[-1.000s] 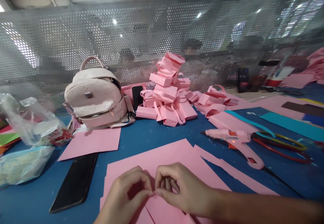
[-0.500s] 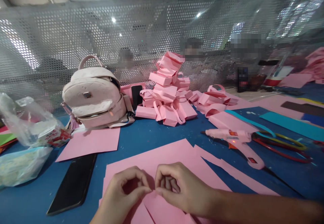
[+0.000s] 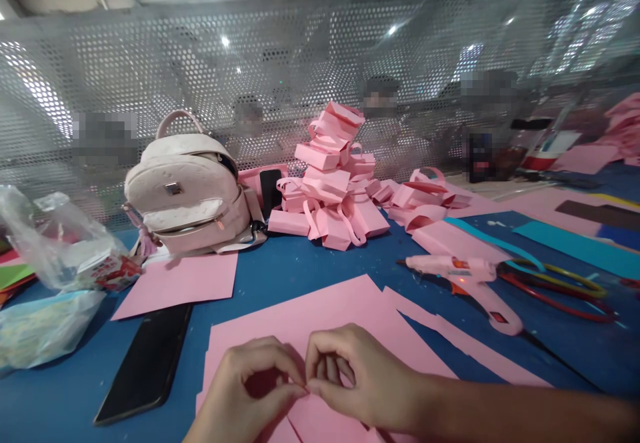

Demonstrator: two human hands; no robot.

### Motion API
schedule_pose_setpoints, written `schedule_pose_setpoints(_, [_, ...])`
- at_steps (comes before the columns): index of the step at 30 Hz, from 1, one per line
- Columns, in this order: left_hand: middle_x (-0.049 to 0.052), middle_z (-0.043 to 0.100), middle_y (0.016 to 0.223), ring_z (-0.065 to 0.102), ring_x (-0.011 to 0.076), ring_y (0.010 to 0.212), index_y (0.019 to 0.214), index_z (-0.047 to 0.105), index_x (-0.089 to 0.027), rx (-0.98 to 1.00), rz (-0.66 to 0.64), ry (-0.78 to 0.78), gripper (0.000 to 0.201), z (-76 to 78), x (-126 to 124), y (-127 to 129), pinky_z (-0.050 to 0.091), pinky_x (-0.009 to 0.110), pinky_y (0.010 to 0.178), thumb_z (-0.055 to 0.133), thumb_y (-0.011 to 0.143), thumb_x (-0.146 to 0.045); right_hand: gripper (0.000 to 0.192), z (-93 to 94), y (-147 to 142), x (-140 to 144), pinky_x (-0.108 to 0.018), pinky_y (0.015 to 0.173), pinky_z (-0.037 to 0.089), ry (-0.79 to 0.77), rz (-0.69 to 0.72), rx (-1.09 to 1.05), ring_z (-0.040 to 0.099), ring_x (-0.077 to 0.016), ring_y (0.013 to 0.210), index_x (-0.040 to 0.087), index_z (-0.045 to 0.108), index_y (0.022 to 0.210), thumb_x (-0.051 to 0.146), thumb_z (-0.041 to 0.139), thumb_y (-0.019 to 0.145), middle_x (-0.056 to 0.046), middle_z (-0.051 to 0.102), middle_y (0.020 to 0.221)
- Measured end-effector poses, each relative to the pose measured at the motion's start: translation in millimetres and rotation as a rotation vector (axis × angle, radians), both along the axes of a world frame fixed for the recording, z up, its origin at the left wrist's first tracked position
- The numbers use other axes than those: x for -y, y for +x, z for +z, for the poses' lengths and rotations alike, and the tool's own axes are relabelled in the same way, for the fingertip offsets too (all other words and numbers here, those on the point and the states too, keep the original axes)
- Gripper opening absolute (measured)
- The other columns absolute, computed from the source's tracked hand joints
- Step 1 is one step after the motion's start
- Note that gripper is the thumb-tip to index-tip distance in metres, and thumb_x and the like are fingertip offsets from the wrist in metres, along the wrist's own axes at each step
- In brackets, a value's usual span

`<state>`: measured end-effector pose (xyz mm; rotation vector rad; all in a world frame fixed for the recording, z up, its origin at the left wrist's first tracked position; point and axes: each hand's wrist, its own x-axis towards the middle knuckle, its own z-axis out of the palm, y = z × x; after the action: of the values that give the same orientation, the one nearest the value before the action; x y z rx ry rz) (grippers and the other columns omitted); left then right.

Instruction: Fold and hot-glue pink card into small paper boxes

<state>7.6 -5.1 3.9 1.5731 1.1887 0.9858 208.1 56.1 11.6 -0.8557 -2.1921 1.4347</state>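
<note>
My left hand [image 3: 245, 393] and my right hand [image 3: 357, 376] meet at the near edge of the blue table [image 3: 300, 266], thumbs and forefingers pinched together on a piece of pink paper [image 3: 313, 423]. Their fingertips touch at the middle. Beneath them lies a stack of large pink paper sheets [image 3: 320, 313]. The part of the piece inside my fingers is hidden.
A black phone [image 3: 147, 363] lies left of my hands. A pink glue gun [image 3: 465, 279] and scissors [image 3: 560, 289] lie to the right. Behind are a pink backpack [image 3: 193, 193], a heap of folded pink paper boxes [image 3: 335, 183], plastic bags [image 3: 55, 263] and a perforated metal screen [image 3: 300, 83].
Both hands stay pinched on the pink paper with only slight finger shifts. The view has wobbled a little.
</note>
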Motion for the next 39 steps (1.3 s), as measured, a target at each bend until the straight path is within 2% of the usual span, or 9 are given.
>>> schedule_pose_setpoints(11, [0.003, 0.076, 0.079, 0.07, 0.0169, 0.076, 0.079, 0.075, -0.021, -0.219, -0.069, 0.191, 0.008, 7.6, 0.7, -2.6, 0.049, 0.024, 0.074, 0.076, 0.087, -0.022, 0.009, 5.8, 1.4, -1.9, -0.018, 0.053, 0.037, -0.049, 0.039, 0.039, 0.045, -0.0073, 0.055, 0.017, 0.065, 0.078, 0.01, 0.061, 0.073, 0.005, 0.056, 0.063])
schedule_pose_setpoints(15, [0.001, 0.077, 0.078, 0.07, 0.0164, 0.075, 0.076, 0.073, -0.022, -0.257, -0.095, 0.186, 0.011, 9.2, -0.2, -1.4, 0.047, 0.025, 0.075, 0.076, 0.087, -0.022, 0.008, 3.4, 2.1, -2.4, -0.018, 0.052, 0.037, -0.059, 0.044, 0.056, 0.044, -0.0072, 0.054, 0.016, 0.066, 0.077, 0.011, 0.062, 0.072, 0.006, 0.053, 0.06])
schedule_pose_setpoints(20, [0.001, 0.078, 0.076, 0.07, 0.0168, 0.074, 0.076, 0.075, -0.022, -0.26, -0.06, 0.15, 0.012, 9.0, -0.5, -1.7, 0.047, 0.025, 0.074, 0.076, 0.087, -0.024, 0.007, 1.1, 2.4, -3.9, -0.018, 0.052, 0.037, -0.027, 0.053, 0.037, 0.045, -0.0073, 0.054, 0.016, 0.067, 0.078, 0.013, 0.062, 0.074, 0.005, 0.055, 0.061])
schedule_pose_setpoints(27, [0.003, 0.078, 0.075, 0.069, 0.0184, 0.072, 0.076, 0.079, -0.024, -0.291, -0.103, 0.21, 0.016, 13.3, -0.2, -2.8, 0.048, 0.028, 0.073, 0.073, 0.09, -0.029, 0.01, 1.7, 2.9, -2.2, -0.017, 0.052, 0.037, -0.013, 0.063, 0.039, 0.045, -0.0069, 0.053, 0.017, 0.068, 0.078, 0.012, 0.061, 0.073, 0.006, 0.054, 0.061])
schedule_pose_setpoints(35, [0.003, 0.078, 0.073, 0.069, 0.0191, 0.073, 0.074, 0.08, -0.023, -0.263, -0.08, 0.115, 0.016, 8.0, -0.6, -3.5, 0.048, 0.028, 0.073, 0.076, 0.088, -0.031, 0.01, 4.0, 2.4, -1.6, -0.018, 0.054, 0.038, -0.03, 0.075, 0.033, 0.048, -0.0072, 0.054, 0.017, 0.068, 0.076, 0.011, 0.063, 0.07, 0.005, 0.06, 0.062])
schedule_pose_setpoints(39, [0.002, 0.078, 0.073, 0.068, 0.0182, 0.073, 0.073, 0.08, -0.022, -0.21, -0.062, 0.035, 0.01, 5.8, -1.1, -2.8, 0.047, 0.027, 0.077, 0.079, 0.083, -0.022, 0.009, 5.6, 1.9, -2.0, -0.018, 0.054, 0.038, -0.054, 0.077, 0.049, 0.047, -0.0073, 0.054, 0.017, 0.068, 0.077, 0.011, 0.064, 0.071, 0.005, 0.06, 0.063])
